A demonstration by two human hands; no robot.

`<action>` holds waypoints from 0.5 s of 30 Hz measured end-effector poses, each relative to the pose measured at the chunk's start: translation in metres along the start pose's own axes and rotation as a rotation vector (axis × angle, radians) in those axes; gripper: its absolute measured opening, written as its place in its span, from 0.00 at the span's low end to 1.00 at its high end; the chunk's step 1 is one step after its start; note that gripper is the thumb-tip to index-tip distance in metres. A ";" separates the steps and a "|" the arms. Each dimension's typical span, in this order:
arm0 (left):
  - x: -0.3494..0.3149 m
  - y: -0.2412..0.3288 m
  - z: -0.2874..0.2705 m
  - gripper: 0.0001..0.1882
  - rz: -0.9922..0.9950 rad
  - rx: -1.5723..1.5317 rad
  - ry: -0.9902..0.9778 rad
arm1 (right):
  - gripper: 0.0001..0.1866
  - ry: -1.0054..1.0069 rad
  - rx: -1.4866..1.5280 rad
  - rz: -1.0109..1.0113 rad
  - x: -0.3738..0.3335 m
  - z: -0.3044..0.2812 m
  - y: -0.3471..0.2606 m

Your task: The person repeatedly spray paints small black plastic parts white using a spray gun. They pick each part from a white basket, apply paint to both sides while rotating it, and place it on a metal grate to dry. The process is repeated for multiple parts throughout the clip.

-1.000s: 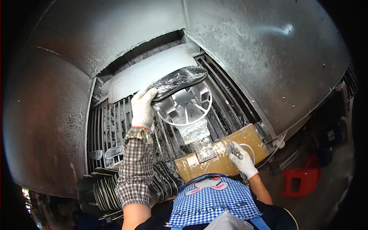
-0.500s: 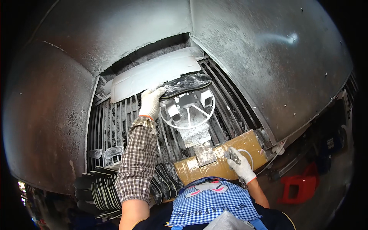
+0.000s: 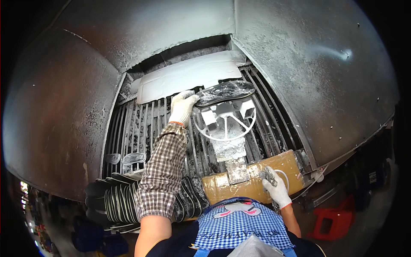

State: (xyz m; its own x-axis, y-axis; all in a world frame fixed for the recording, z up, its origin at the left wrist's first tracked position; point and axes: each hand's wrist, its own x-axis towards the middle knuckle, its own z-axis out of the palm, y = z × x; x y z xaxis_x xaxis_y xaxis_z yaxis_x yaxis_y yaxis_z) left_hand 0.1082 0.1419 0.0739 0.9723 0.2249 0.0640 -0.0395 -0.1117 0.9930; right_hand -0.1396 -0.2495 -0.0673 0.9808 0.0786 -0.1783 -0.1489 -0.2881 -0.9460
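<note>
black shoe sole [image 3: 227, 92] under way at spoked wheel [image 3: 224, 109], left hand [image 3: 183, 106] gripping its end; right hand [image 3: 277, 192] clasping spray gun [image 3: 271, 176]; stacked soles [image 3: 121, 204], progress unclear.

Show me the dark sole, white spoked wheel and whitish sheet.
Dark sole [image 3: 225, 93], head view: middle of its upper face.
White spoked wheel [image 3: 224, 109], head view: its hub.
Whitish sheet [image 3: 189, 76], head view: middle of its face.

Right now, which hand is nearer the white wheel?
The left. Left hand is just beside the wheel, at its upper left, gripping a black sole; right hand is farther off, toward the lower right, holding a gray tool.
</note>
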 end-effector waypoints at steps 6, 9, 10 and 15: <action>-0.004 0.000 0.000 0.20 -0.041 -0.041 0.017 | 0.37 -0.016 0.005 0.022 0.002 -0.001 -0.007; -0.004 -0.003 -0.004 0.21 -0.023 -0.043 0.052 | 0.36 -0.014 -0.005 -0.011 0.005 -0.002 -0.006; -0.006 -0.004 -0.006 0.21 -0.007 -0.033 0.071 | 0.36 -0.013 0.021 -0.020 0.007 -0.003 -0.006; -0.039 -0.035 -0.009 0.30 -0.009 -0.162 0.303 | 0.33 0.014 0.108 -0.173 0.020 -0.003 -0.062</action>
State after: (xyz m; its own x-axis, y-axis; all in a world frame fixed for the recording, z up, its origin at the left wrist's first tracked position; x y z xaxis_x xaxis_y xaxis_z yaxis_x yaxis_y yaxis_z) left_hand 0.0698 0.1457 0.0378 0.8610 0.5053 0.0577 -0.0909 0.0413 0.9950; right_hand -0.1103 -0.2332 -0.0112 0.9945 0.1045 -0.0073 0.0103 -0.1673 -0.9859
